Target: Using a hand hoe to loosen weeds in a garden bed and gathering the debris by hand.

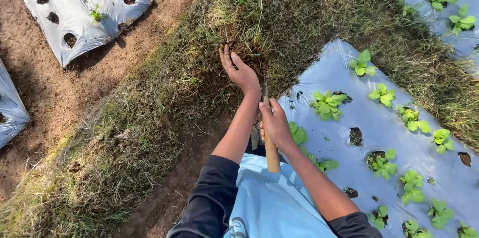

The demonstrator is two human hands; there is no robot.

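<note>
**Hands at the grass strip between covered beds**

A wide band of grass [164,98] runs diagonally through the view, green and dry blades mixed, with bare brown soil [45,93] to its left. To the right lies a bed under shiny silver plastic sheet [399,143], punched with round holes; small bright green seedlings [328,104] stand in most of the holes, and a few holes show only dark earth. A second covered bed [75,3] lies at the upper left, with a third at the upper right corner.

The person's left hand [240,70] reaches forward into a dark, torn patch of turf [249,50] at the edge of the grass. Its fingers [225,57] are stretched out and held loosely together, pressed against the clump of roots and blades rather than closed on anything. The palm faces right, toward the clump.

The right hand [274,124] sits nearer the body, just behind the left wrist. Its fingers are wrapped tight around a wooden handle [271,154], pale tan and smooth. The handle's long axis runs nearly straight up and down in the view, pointing away from the person toward the torn turf. Its butt end sticks out below the fist, over the light blue shirt [269,198]. A narrow strip of metal blade [264,90] shows above the fist, beside the left wrist; its tip is hidden.
</note>
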